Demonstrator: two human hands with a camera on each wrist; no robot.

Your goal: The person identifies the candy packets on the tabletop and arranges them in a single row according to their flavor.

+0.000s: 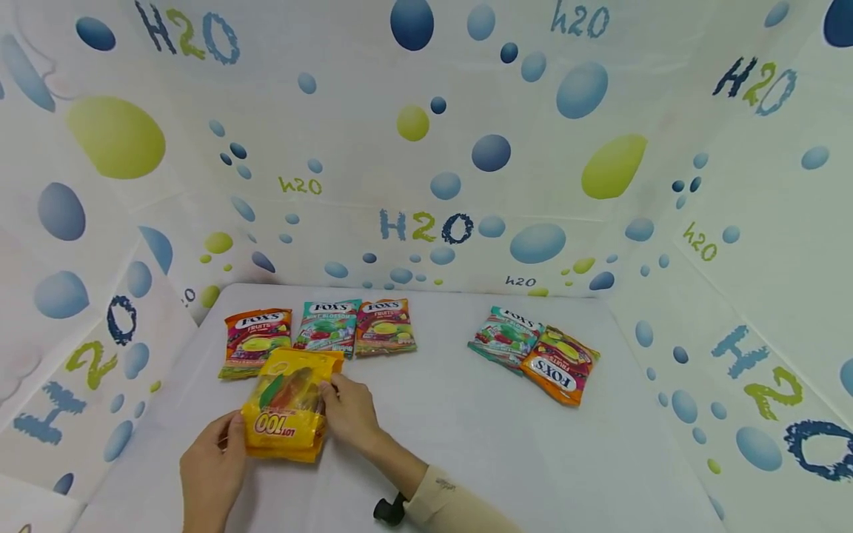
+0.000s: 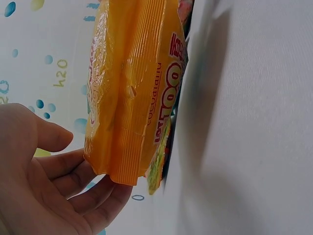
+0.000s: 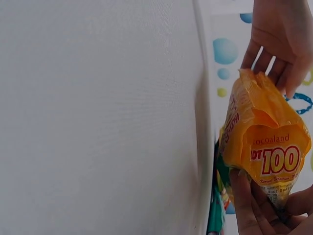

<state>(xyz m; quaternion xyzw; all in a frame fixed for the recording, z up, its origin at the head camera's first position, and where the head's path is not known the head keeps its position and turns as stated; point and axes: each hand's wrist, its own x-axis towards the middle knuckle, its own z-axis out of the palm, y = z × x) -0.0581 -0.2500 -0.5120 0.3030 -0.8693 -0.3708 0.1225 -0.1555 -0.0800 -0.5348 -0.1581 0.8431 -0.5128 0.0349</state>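
Observation:
A yellow-orange bag of gummy candy point(image 1: 286, 403), printed "LOT 100", is held raised off the white table. Its lettering stands upside down in the head view. My right hand point(image 1: 353, 414) grips the bag's right side, thumb on top; in the right wrist view the fingers point(image 3: 239, 193) curl under it. My left hand point(image 1: 213, 463) is at the bag's lower left corner. In the left wrist view the left hand point(image 2: 49, 191) has its thumb apart from the bag and loosely extended fingers at its crimped end.
Behind the bag lie an orange Fox's candy bag point(image 1: 256, 337), a green one point(image 1: 328, 326) and another orange one point(image 1: 384, 329). Farther right, a green Fox's bag point(image 1: 505, 337) touches an orange one point(image 1: 560, 366). Patterned sheets point(image 1: 426, 185) surround the white table point(image 1: 466, 444).

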